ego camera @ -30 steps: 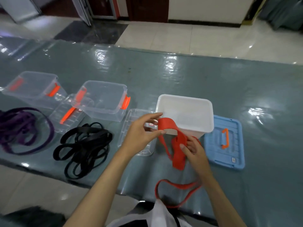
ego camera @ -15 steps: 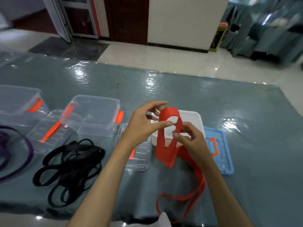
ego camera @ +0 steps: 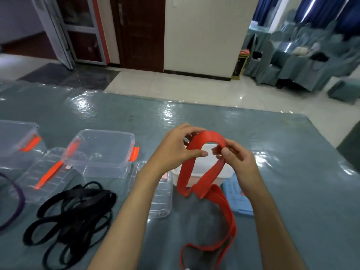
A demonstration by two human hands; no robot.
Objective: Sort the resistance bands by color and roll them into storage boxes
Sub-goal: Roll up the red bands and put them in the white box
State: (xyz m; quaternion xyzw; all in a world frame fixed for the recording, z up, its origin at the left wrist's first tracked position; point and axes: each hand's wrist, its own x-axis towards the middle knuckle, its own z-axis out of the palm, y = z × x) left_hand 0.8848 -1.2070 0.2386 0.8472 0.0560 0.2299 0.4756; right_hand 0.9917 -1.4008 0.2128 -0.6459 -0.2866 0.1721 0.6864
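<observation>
Two bare hands begin coiling a flat red-orange rubber resistance band [ego camera: 202, 178] above an opaque white rectangular plastic storage box [ego camera: 206, 168] on the grey-blue covered counter [ego camera: 272, 172]. The left hand [ego camera: 175, 151] has its grip closed on the left limb of the raised loop, thumb tip pressed toward the curled fingers; the right hand [ego camera: 235, 160] pinches the right limb just below the loop's crest between thumb and forefinger. Only one open loop is formed; the band's remaining length hangs down in front of the box, trails over the counter and runs off the near edge. The white box, as far as its visible part shows, holds nothing, and its light blue lid [ego camera: 237, 199] lies just beside it on the right. To the left, a pile of black rubber bands [ego camera: 72, 213] lies loose and unrolled near a clear plastic box with orange latches [ego camera: 101, 152]; a purple band [ego camera: 17, 203] lies at the left margin beside a second clear box [ego camera: 15, 141], and two clear lids [ego camera: 161, 195] rest on the counter. Judged from this layout, colour sorting appears done, whereas rolling has barely started and no box yet contains a band.
</observation>
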